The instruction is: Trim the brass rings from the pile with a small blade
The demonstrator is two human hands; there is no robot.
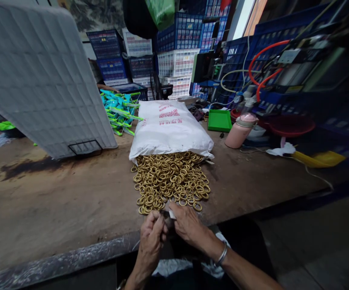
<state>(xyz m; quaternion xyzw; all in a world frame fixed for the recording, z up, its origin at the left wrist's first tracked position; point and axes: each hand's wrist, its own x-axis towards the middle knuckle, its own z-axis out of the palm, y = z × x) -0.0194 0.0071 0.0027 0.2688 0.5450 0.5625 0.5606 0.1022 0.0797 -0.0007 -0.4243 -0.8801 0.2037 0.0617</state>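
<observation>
At the table's near edge, 6 o'clock of the rings, I hold both hands close together, fingertips turned inward, probably so they can work on one small thing between them. Left hand: fingers curled, thumb in by the index; can't tell if it grips anything. Right hand: fingers bent, a white bit by the fingertips; pinched or worn, can't tell. Dark blur between hands, unreadable.

Rings: brass-coloured, heaped right beyond my fingers, likely so I barely reach. Bag lies flat at 12 o'clock, near edge over the heap's far side; looks like the mouth faces me to feed rings out.

Off to the sides, presumably leaving the middle for rings: panel at 10, teal pieces at 11, green tray at 1, bottle at 2.
</observation>
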